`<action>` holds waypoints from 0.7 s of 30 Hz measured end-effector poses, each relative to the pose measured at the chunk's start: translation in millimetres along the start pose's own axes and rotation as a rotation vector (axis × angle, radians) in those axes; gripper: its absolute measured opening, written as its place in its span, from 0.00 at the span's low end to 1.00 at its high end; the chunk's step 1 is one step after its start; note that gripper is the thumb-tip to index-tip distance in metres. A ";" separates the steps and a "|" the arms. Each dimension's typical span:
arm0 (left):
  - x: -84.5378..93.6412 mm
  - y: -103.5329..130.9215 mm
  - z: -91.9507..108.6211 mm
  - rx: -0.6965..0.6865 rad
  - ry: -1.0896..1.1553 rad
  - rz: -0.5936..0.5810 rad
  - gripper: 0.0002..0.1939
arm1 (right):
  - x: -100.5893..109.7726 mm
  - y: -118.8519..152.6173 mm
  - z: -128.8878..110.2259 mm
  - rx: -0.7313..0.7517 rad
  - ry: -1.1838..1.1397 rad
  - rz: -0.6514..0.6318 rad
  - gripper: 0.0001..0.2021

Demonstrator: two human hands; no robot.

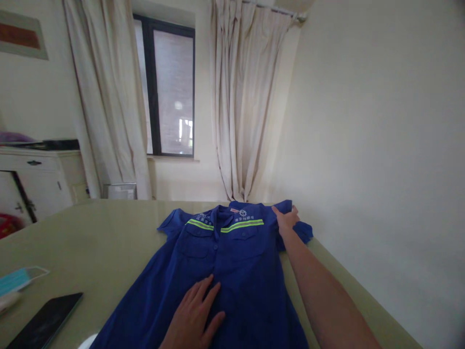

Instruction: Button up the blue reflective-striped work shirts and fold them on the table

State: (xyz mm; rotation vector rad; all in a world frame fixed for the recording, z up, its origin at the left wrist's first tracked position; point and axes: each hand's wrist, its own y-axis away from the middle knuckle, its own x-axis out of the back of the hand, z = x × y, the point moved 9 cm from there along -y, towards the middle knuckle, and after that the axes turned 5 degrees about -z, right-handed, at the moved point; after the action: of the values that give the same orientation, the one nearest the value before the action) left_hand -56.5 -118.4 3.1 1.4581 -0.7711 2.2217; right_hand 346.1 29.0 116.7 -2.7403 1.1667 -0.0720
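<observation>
A dark blue work shirt point(240, 271) lies front side up on the table, its collar toward the far edge. Yellow-green reflective strips and white lettering cross its chest above two flap pockets. My left hand point(196, 312) rests flat on the lower front near the button line, fingers spread. At the far right, my right hand point(286, 218) grips the shirt at the shoulder and sleeve, its fingers partly hidden. The other sleeve point(176, 220) lies out to the left.
A phone point(45, 320) and a blue face mask point(18, 281) lie on the pale green table point(90, 242) at left. A white cabinet point(36, 174) stands beyond. Curtains point(247, 97) flank a window behind, and a wall point(381, 145) rises along the right.
</observation>
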 end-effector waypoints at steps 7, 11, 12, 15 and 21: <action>-15.0 4.1 2.7 -0.026 -0.067 -0.005 0.33 | 2.1 117.9 -4.7 0.366 0.483 -0.269 0.23; -13.4 1.2 4.2 0.035 -0.058 -0.031 0.32 | -46.6 241.7 7.4 0.671 0.851 -0.780 0.26; -12.7 -0.2 5.1 0.052 -0.059 -0.041 0.31 | -56.3 262.5 10.4 0.702 0.884 -0.860 0.26; -9.8 -5.3 8.0 0.103 -0.067 -0.062 0.30 | -87.4 280.0 15.4 0.681 0.937 -0.902 0.27; -5.9 -11.5 14.4 0.145 -0.085 -0.078 0.31 | -158.2 233.3 43.5 0.453 0.950 -0.804 0.32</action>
State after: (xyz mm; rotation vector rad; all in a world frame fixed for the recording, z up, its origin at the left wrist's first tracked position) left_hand -37.2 -118.5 5.0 1.6309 -0.5775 2.2088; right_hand 74.9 -10.6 37.8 -2.5223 -0.0115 -1.6070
